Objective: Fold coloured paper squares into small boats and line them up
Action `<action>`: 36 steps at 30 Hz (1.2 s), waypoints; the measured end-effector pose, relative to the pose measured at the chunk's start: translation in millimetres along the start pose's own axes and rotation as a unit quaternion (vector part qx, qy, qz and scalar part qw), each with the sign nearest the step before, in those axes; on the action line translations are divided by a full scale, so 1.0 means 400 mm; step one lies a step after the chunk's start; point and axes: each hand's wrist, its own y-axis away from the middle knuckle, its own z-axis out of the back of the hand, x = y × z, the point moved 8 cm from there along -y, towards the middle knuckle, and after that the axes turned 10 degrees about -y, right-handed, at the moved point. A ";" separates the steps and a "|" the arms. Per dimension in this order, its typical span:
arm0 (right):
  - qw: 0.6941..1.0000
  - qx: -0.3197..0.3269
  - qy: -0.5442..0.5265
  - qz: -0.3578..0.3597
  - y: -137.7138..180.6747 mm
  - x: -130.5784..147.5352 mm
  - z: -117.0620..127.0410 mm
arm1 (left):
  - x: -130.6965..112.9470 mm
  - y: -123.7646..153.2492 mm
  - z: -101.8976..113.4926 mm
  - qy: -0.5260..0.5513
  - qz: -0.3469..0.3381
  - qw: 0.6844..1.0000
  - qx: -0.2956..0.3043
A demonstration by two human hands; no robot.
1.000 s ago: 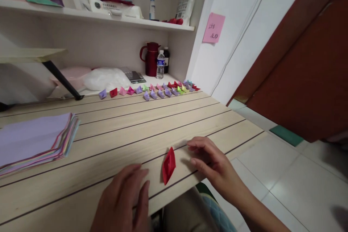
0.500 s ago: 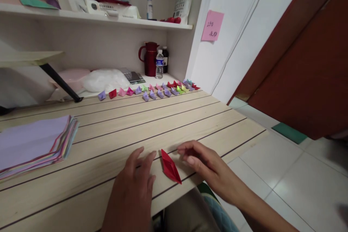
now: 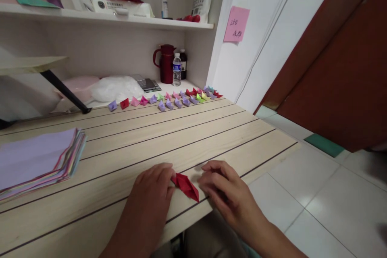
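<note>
A small folded red paper piece [image 3: 185, 185] lies on the light wooden desk [image 3: 151, 141] near its front edge. My left hand [image 3: 152, 195] rests flat on the desk with its fingertips against the paper's left end. To the right of the paper, my right hand [image 3: 222, 189] has its fingers curled, touching the paper's right side. Neither hand lifts the paper off the desk.
A stack of coloured paper sheets [image 3: 38, 159] lies at the left. Rows of small folded paper boats [image 3: 169, 100] line the back of the desk. Behind them stand a red jug [image 3: 165, 63] and a water bottle [image 3: 176, 69]. A pink note [image 3: 236, 24] hangs on the wall.
The red paper has turned from nearly upright to lying flatter along the desk edge. Both hands have closed in on it from either side.
</note>
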 end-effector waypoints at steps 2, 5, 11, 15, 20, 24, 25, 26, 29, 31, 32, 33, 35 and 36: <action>1.000 0.011 -0.026 0.005 0.005 0.006 0.005 | -0.008 0.005 0.010 0.005 0.010 1.000 0.009; 0.999 0.039 -0.025 0.024 0.011 0.015 -0.005 | -0.025 0.011 0.020 0.017 0.002 1.000 0.007; 0.999 0.029 0.032 0.017 -0.012 0.006 -0.017 | -0.017 0.021 0.013 0.047 -0.016 0.997 -0.056; 0.998 0.049 0.047 0.013 -0.034 0.005 -0.019 | -0.002 0.023 0.015 0.079 -0.008 0.992 -0.096; 0.998 0.048 0.039 0.008 -0.045 0.002 -0.016 | -0.007 0.018 0.021 0.067 0.000 0.993 -0.098; 0.999 0.034 0.028 -0.011 -0.047 -0.004 -0.009 | -0.012 0.026 0.018 0.032 -0.033 0.994 -0.101; 0.999 0.035 0.027 -0.015 -0.048 -0.005 -0.009 | -0.012 0.029 0.018 0.026 -0.042 0.993 -0.109; 0.999 0.040 0.024 -0.015 -0.048 -0.005 -0.009 | -0.012 0.033 0.020 0.020 -0.051 0.992 -0.118; 0.999 0.050 0.007 -0.011 -0.050 -0.002 -0.010 | -0.019 0.040 0.028 0.008 -0.073 0.987 -0.145; 0.999 0.040 -0.005 -0.014 -0.050 -0.004 -0.006 | -0.025 0.042 0.037 0.003 -0.076 0.983 -0.165; 0.999 0.034 -0.010 -0.015 -0.050 -0.005 -0.005 | -0.027 0.042 0.040 0.002 -0.075 0.982 -0.173; 0.999 0.029 -0.015 -0.017 -0.049 -0.006 -0.003 | -0.030 0.043 0.040 0.003 -0.075 0.982 -0.175; 0.999 0.022 -0.023 -0.018 -0.048 -0.008 0.000 | -0.029 0.046 0.033 0.003 -0.068 0.982 -0.177; 0.999 0.018 -0.027 -0.020 -0.048 -0.009 0.003 | -0.023 0.049 0.030 0.003 -0.056 0.982 -0.181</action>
